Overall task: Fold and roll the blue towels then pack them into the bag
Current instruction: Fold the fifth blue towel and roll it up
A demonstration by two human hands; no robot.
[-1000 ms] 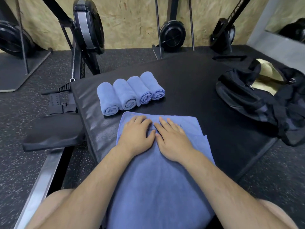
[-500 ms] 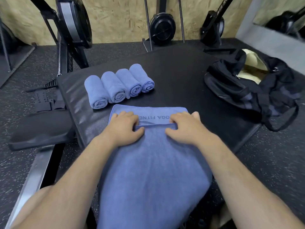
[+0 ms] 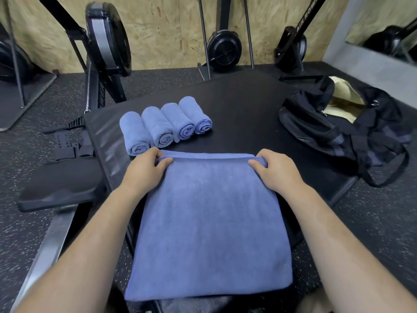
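Chipboard walling (image 3: 171, 30) and black rowing machines (image 3: 106, 39) stand behind a black padded tabletop (image 3: 248, 102) set on speckled rubber flooring (image 3: 33, 136). On it, straight before us, lies the flat blue towel (image 3: 209, 222): plain, soft-napped, folded to a broad rectangle, its near hem stitched and running toward our lap. Its far edge is turned over into a thin lip that spans from one hand to the other. Our left hand (image 3: 144, 172) grips the far left corner, the fingers (image 3: 158, 154) curled over the lip and the thumb tucked against it. Our right hand (image 3: 277, 172) grips the far right corner in the same way. Just beyond the left hand, four rolled towels (image 3: 164, 125) of the same blue lie side by side and touching, their spiral ends facing us; the nearest roll sits just beside our left knuckles. Well apart to the right, the black bag (image 3: 338, 132) slumps at the tabletop's edge, unzipped, pale lining showing, a strap drooping over the side.
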